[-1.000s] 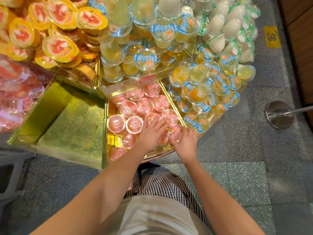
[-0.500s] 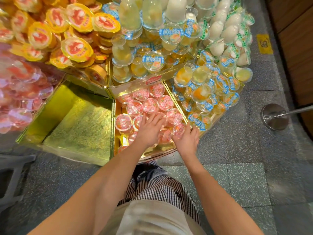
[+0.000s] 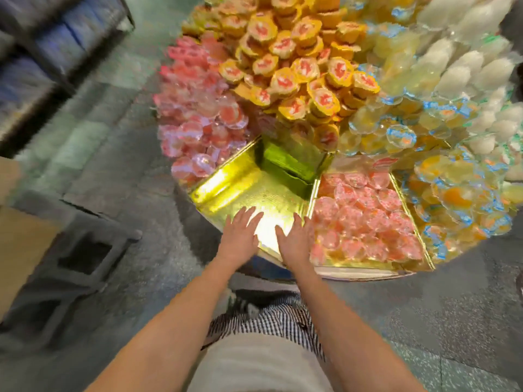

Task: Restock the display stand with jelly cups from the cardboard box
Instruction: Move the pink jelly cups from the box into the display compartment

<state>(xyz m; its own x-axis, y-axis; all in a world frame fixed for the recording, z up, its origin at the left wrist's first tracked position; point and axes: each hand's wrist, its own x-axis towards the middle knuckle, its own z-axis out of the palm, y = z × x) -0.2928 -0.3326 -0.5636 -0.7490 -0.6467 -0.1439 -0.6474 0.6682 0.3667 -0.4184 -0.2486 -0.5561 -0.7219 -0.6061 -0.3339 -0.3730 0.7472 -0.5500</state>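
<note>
The round display stand [image 3: 359, 271] fills the upper right of the blurred head view. Its gold-lined bay [image 3: 249, 185] in front of me holds nothing. The bay to its right is filled with pink jelly cups [image 3: 365, 219]. My left hand [image 3: 240, 236] and my right hand [image 3: 294, 240] hover side by side over the front of the bare gold bay, fingers straight and spread, holding nothing. A tan cardboard box [image 3: 19, 244] shows at the left edge of the frame.
Heaps of pink cups [image 3: 198, 120], yellow cups [image 3: 297, 72], clear blue-lidded cups [image 3: 458, 193] and white cups [image 3: 467, 69] pile up the stand. A grey plastic stool [image 3: 70, 267] stands on the speckled floor at left. Dark shelving [image 3: 45, 49] is at top left.
Both hands have left the pink cups and shifted left, over the bare gold bay. My head has turned left, bringing the stool and cardboard into view.
</note>
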